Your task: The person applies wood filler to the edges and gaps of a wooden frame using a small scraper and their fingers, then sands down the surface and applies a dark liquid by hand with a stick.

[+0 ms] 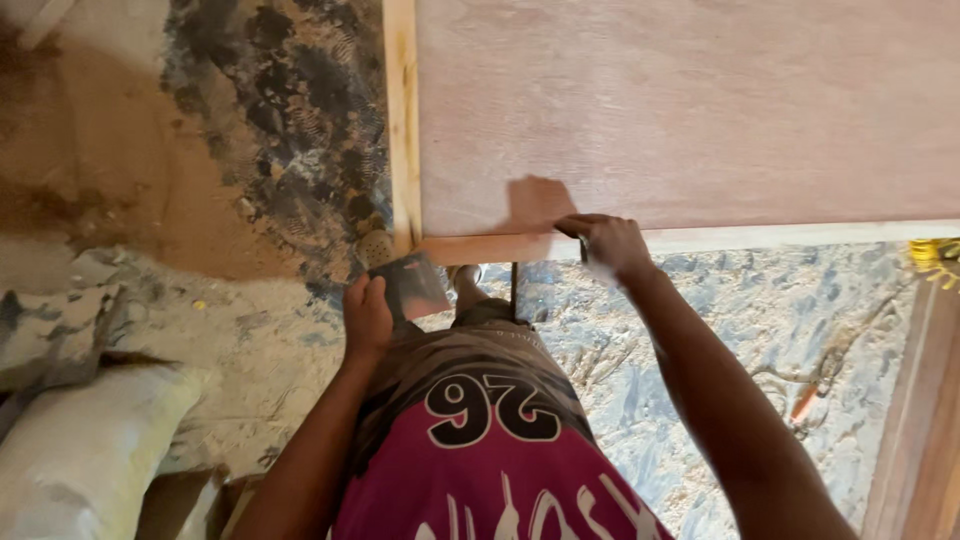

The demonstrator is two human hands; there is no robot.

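Note:
My right hand [610, 242] is closed on a scraper [535, 205], whose wide blade lies flat on the near edge of a large reddish plywood panel [690, 110]. The panel has a pale wooden frame [404, 120] along its left and near sides. My left hand [368, 315] holds a flat grey board [415, 283] with a smear of filler on it, just below the panel's near left corner. My red and brown shirt [480, 450] fills the lower middle of the view.
A dirty floor [730, 310] strewn with sawdust and wood chips lies under the panel. A white sack [90, 450] sits at the lower left. A wooden plank [920, 400] runs along the right edge, with a yellow object [935, 255] above it.

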